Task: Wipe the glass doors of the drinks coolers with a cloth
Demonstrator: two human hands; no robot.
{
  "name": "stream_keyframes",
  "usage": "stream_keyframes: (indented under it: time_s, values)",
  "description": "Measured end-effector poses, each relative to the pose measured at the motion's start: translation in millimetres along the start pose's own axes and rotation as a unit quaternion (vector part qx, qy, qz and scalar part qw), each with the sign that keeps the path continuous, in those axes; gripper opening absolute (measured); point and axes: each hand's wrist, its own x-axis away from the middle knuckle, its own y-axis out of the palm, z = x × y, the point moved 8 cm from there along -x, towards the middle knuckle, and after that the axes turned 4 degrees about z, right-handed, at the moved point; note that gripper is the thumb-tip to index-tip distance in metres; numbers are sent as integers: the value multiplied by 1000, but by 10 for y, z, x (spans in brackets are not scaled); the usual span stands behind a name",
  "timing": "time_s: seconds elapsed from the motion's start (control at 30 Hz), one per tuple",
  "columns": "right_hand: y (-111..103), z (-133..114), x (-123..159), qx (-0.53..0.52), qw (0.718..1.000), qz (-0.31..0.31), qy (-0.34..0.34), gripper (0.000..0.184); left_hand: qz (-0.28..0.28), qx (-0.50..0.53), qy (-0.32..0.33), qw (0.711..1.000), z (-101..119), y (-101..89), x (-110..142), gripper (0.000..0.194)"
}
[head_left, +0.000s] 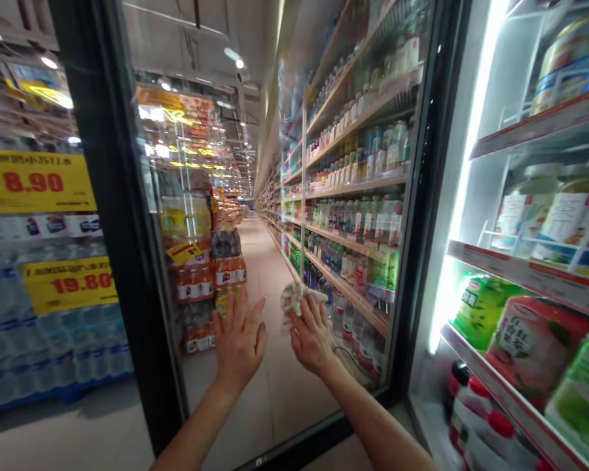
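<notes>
An open glass fridge door (324, 163) with a black frame stands in front of me. My left hand (238, 343) lies flat against the glass with its fingers spread. My right hand (311, 340) presses a crumpled pale cloth (294, 297) onto the glass a little to the right of the left hand. Through the pane I see a shop aisle and drink shelves.
To the right the lit fridge shelves (520, 271) hold bottles and green and red drink cartons (535, 340). On the left stand stacked water bottle packs (53, 353) under yellow price signs (69, 284). The door's black left frame (112, 229) runs from top to floor.
</notes>
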Motion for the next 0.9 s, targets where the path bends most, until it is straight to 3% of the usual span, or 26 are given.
stream_keyframes:
  time_s: [0.07, 0.17, 0.23, 0.27, 0.33, 0.43, 0.5, 0.6, 0.7, 0.77, 0.83, 0.9]
  values:
    - [-87, 202, -63, 20, 999, 29, 33, 41, -12, -3, 21, 1000, -30, -19, 19, 57]
    - [-342, 817, -266, 62, 969, 135, 199, 46, -32, -3, 52, 998, -65, -70, 48, 49]
    - [-393, 921, -418, 65, 949, 169, 257, 48, -46, 1, 66, 997, -86, -115, 88, 46]
    - [-347, 809, -494, 56, 955, 158, 243, 48, -54, 5, 70, 996, -99, -141, 121, 46]
    - [-145, 308, -540, 24, 985, 93, 143, 46, -66, 17, 70, 995, -144, -209, 214, 48]
    - [199, -633, -191, -45, 998, -12, -44, 37, -70, 31, 40, 996, -284, -356, 410, 52]
    - [299, -987, 59, -71, 991, -37, -103, 32, -78, 34, 16, 996, -394, -460, 554, 55]
    - [247, -1038, -72, -70, 992, -27, -106, 31, -88, 45, -16, 995, -510, -620, 698, 55]
    - [123, -777, -699, -38, 999, 9, 8, 39, -62, 67, -49, 995, -550, -793, 680, 55]
    - [130, -741, -957, -34, 998, 16, 60, 42, -40, 77, -65, 994, -551, -882, 612, 56]
    - [233, -940, -851, -52, 998, -7, 28, 42, -33, 80, -79, 993, -560, -928, 560, 56]
    - [365, -1256, -383, -80, 994, -46, -55, 37, -38, 76, -88, 992, -576, -944, 560, 55]
